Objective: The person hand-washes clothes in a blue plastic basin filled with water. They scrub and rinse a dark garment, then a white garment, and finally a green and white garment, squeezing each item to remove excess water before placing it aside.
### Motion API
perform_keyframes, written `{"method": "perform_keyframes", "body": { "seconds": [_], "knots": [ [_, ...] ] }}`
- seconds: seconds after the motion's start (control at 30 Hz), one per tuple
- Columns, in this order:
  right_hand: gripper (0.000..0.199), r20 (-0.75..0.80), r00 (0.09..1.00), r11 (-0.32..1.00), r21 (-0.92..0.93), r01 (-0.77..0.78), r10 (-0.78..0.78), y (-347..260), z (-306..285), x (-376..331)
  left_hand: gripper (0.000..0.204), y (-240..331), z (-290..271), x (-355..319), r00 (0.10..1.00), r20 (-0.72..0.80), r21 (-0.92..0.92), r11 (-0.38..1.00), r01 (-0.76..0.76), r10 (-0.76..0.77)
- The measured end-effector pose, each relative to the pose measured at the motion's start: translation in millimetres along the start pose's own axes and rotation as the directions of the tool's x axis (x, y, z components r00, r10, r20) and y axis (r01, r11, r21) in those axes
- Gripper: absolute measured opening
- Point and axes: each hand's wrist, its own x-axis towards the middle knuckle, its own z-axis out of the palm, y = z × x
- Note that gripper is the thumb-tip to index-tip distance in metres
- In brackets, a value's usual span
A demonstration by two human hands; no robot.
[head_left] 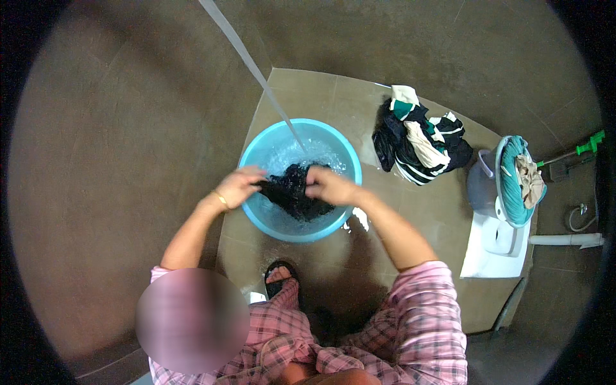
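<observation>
Black cloth (295,192) is soaking inside the blue basin (353,151), where a water stream (247,58) is falling. Above the basin's middle, the person's right hand (330,186) is gripping the cloth, fingers clamped on it. At the basin's left rim, the left hand (239,185) is touching the cloth's end; blur is hiding whether its fingers are closing, so one cannot tell. A clothes pile (423,141) is lying right of the basin, and a bucket (482,186) is standing farther right.
</observation>
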Motion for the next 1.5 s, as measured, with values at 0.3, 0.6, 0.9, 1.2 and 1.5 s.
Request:
{"method": "perform_keyframes", "body": {
  "seconds": [0.3,0.6,0.9,1.2,1.5],
  "knots": [
    [0.068,-0.408,0.876,0.822,0.385,0.42,-0.257,-168.8,-71.3,-25.3,0.021,154.4,-92.1,20.0,0.754,-0.566,-0.738,0.613,-0.283,-0.334],
    [0.022,-0.345,0.939,0.489,0.822,0.292,0.017,-193.2,-43.3,-20.0,0.099,102.7,-5.6,26.0,0.96,-0.183,-0.806,0.591,-0.025,-0.21],
    [0.026,-0.655,0.745,-0.042,0.754,0.656,-0.121,-238.3,-126.6,-48.9,0.07,92.9,36.8,59.2,0.975,0.055,-0.716,0.672,0.19,-0.218],
    [0.04,-0.68,0.7,0.975,0.168,-0.144,0.22,-8.4,-23.7,24.9,0.094,20.8,88.1,39.4,0.725,-0.083,0.266,0.686,0.678,-0.684],
    [0.057,-0.333,0.746,0.781,-0.045,-0.623,0.576,0.2,87.7,23.9,0.065,-16.9,193.2,36.5,0.707,0.049,0.628,0.572,0.528,-0.705]
  ]
}}
